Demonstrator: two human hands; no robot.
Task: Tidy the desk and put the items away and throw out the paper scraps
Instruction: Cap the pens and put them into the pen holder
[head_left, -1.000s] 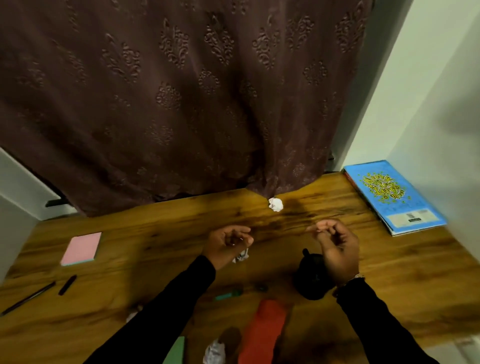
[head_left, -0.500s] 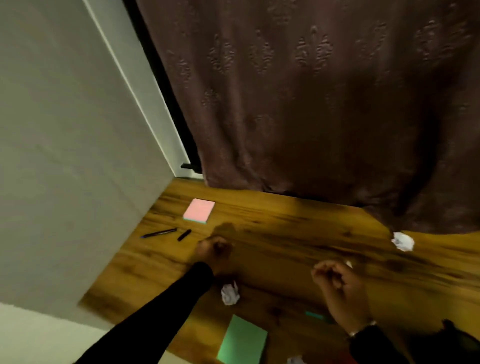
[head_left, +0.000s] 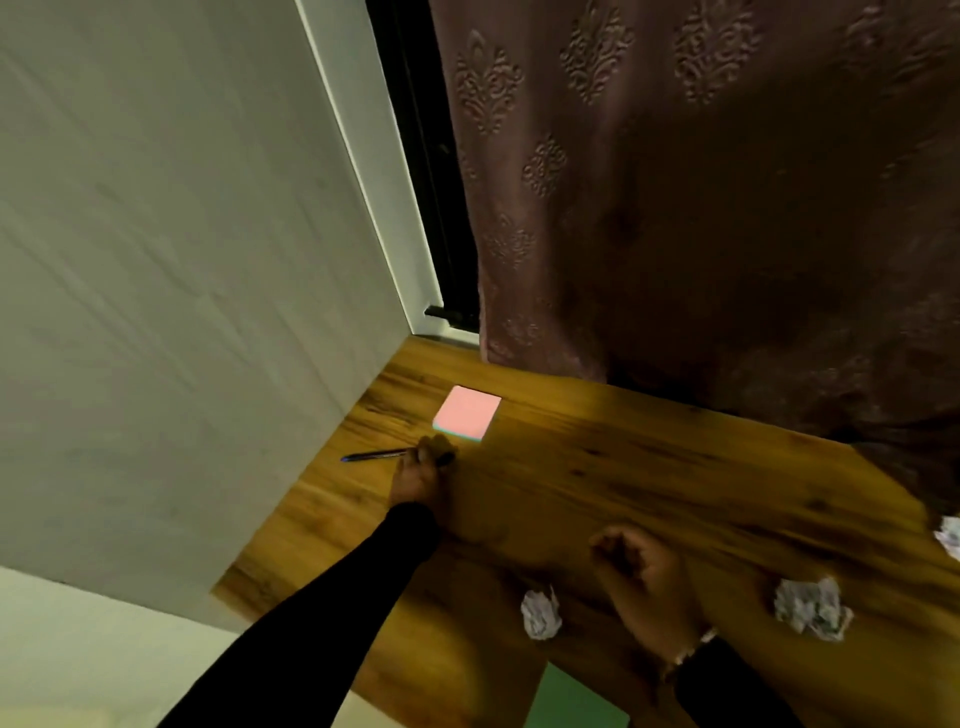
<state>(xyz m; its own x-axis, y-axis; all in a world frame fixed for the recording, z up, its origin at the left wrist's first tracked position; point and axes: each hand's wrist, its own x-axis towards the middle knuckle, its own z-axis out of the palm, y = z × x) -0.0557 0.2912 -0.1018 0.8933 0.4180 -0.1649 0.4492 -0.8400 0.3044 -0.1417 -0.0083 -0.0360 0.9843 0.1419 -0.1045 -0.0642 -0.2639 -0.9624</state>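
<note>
Black-sleeved left hand (head_left: 422, 470) outstretched, touching pen (head_left: 374, 455)

The left arm, sleeved in black, is stretched far forward and to the left, and the left hand (head_left: 423, 475) is laid down with its fingers (head_left: 434, 449) curled over at the far end. The right hand (head_left: 641, 584) is held nearer the body, closed into a loose fist, knuckles turned up. A band is worn on the right wrist, above a black cuff.
</note>
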